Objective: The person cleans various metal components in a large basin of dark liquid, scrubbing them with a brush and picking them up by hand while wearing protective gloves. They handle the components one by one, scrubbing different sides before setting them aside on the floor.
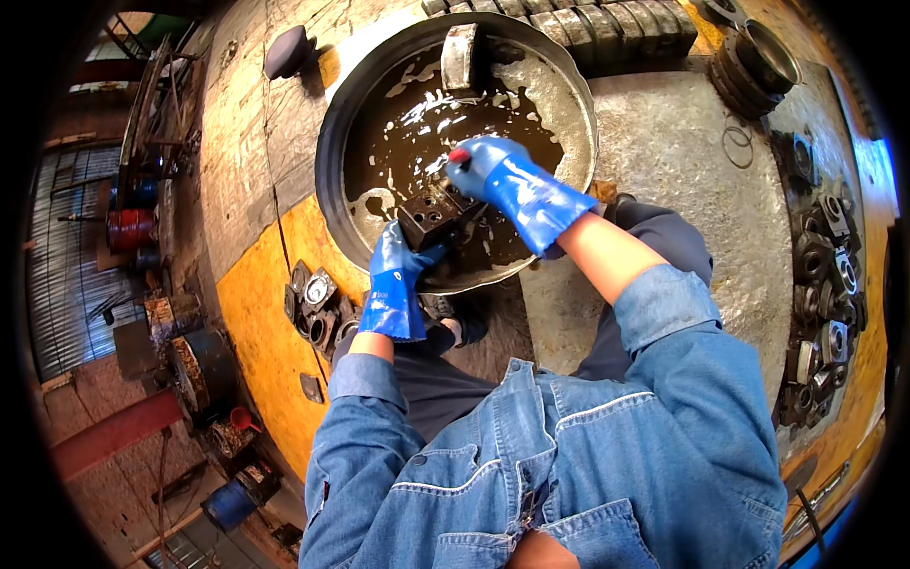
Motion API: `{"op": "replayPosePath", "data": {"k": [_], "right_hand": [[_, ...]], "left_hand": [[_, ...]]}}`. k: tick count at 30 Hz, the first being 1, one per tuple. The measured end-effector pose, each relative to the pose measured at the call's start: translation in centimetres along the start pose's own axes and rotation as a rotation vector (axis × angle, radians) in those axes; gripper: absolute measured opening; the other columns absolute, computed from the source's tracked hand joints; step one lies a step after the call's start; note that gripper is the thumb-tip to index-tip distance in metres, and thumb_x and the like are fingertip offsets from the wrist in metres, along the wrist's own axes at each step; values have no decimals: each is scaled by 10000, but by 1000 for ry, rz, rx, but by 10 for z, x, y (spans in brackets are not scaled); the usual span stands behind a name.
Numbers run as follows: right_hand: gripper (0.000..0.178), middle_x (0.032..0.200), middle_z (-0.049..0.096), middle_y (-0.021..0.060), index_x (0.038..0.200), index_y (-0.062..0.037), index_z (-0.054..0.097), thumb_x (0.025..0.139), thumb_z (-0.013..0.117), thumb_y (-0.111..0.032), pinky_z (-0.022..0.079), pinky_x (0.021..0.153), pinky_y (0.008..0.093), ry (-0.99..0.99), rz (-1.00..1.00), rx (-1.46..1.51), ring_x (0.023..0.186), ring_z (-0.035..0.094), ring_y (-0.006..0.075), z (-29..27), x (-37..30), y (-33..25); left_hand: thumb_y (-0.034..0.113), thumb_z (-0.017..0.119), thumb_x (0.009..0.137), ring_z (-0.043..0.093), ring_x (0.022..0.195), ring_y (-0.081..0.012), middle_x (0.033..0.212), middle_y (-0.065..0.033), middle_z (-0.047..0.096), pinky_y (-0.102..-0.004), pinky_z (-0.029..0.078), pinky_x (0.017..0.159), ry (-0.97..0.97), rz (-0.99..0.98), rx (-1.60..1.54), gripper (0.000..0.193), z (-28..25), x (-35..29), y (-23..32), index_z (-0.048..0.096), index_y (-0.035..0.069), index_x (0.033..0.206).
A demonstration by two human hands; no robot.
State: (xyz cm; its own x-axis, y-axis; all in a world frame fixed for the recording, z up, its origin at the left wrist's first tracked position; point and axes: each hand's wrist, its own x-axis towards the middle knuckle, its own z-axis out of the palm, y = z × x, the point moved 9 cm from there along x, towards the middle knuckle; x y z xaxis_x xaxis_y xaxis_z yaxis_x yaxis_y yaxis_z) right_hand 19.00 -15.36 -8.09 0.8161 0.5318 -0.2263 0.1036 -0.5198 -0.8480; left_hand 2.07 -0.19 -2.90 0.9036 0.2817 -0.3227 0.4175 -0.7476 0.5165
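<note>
A large round metal basin (332, 180) holds dark, foamy liquid (408, 142). My left hand (391, 280), in a blue rubber glove, grips the near left side of a dark metal block with round holes (424, 220), tilted over the liquid. My right hand (512, 185), in a matching glove, is closed around a tool with a red end (460, 155) just above the block. Most of that tool is hidden by the glove, so its kind cannot be told. At the basin's far side, a curved metal piece (459, 59) stands partly out of the liquid.
Dark metal blocks (607, 33) stand in a row behind the basin. Stacked rings (749, 71) sit at far right, with thin rings (737, 147) nearby. Many metal parts (825, 284) line the right side; several more (318, 294) lie left of my left hand. Drums (204, 370) stand farther left.
</note>
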Motion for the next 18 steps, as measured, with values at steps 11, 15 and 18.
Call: {"op": "replayPosePath", "data": {"k": [11, 15, 18], "right_hand": [[380, 806, 708, 157, 981, -13, 745, 935, 638, -375, 536, 745, 395, 80, 267, 482, 745, 657, 228, -43, -44, 28], [459, 851, 712, 121, 1012, -24, 745, 957, 629, -464, 507, 781, 374, 35, 304, 553, 785, 646, 182, -57, -61, -35], [461, 952, 739, 215, 1054, 7, 734, 903, 625, -414, 533, 854, 402, 10, 321, 454, 899, 703, 309, -60, -76, -71]], "left_hand": [[362, 942, 714, 705, 1162, -358, 1217, -201, 741, -420, 556, 993, -4, -14, 20, 759, -3, -6, 3, 626, 22, 1314], [377, 934, 717, 706, 1155, -362, 1211, -205, 742, -419, 556, 992, -14, -25, 61, 762, -1, -3, -2, 626, 11, 1310], [386, 929, 718, 710, 1141, -362, 1196, -205, 744, -418, 561, 983, 15, 17, 72, 750, -2, -2, -6, 634, 7, 1294]]}}
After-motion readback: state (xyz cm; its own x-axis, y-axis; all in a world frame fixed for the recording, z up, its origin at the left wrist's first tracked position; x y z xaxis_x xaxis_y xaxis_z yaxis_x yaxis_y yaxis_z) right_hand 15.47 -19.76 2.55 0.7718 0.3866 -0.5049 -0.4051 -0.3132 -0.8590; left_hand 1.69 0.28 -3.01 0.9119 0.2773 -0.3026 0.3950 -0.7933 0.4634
